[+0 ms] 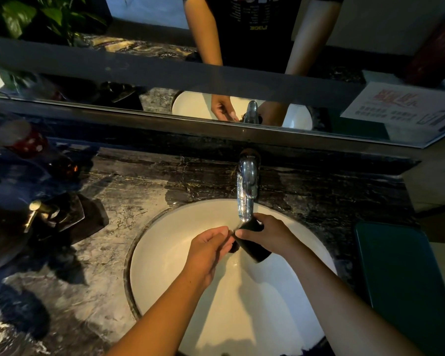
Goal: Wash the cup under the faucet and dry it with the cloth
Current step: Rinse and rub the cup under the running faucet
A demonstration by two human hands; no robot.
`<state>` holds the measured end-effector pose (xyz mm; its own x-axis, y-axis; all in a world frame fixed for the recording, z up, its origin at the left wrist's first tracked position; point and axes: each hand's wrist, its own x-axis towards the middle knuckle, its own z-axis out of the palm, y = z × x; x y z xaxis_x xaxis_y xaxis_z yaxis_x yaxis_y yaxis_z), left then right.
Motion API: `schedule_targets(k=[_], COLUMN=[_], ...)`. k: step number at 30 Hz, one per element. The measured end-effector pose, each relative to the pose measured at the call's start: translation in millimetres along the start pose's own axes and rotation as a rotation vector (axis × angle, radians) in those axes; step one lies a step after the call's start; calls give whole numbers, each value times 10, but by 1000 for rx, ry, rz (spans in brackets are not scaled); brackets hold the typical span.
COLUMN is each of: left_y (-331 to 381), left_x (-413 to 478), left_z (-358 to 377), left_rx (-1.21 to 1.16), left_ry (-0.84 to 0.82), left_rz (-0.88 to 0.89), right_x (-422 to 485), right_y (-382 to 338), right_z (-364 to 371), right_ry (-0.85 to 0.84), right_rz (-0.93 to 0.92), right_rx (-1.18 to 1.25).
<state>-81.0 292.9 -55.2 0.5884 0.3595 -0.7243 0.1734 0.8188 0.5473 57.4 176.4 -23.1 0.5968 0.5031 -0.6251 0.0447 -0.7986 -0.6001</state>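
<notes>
Right hand [270, 233]: fingers curled round the tilted cup [254, 249], just below the faucet [247, 191], over the sink [165, 255]. Left hand [208, 249]: fingers half curled, tips touching the cup; grip cannot be told.

Left hand [208, 249]: back up, fingers bent, tips against the cup [256, 251]; grip unclear.
Right hand [270, 232]: fingers curled round the cup.
Forearms [165, 312]: bare, reaching from the near side, converging.

The small black cup [253, 249] is held tilted just under the spout of the chrome faucet [247, 186].
</notes>
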Motion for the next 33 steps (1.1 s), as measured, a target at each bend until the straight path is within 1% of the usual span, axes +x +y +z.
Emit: schedule_targets(k=[9, 18, 23, 28, 33], left_y=[-143, -181, -197, -198, -200], left_x=[-15, 45, 60, 65, 92], left_z=[-80, -75, -81, -82, -83], left_rx=[23, 70, 68, 84, 119], left_ry=[13, 2, -13, 3, -33], left_rz=[-43, 15, 40, 67, 90], right_x=[46, 101, 92, 124, 122], right_y=[213, 274, 297, 284, 257], right_z=[149, 111, 63, 43, 44], right_ry=[-46, -73, -127, -148, -153], right_rz=[13, 29, 27, 24, 39], right_rx=[42, 161, 252, 289, 301])
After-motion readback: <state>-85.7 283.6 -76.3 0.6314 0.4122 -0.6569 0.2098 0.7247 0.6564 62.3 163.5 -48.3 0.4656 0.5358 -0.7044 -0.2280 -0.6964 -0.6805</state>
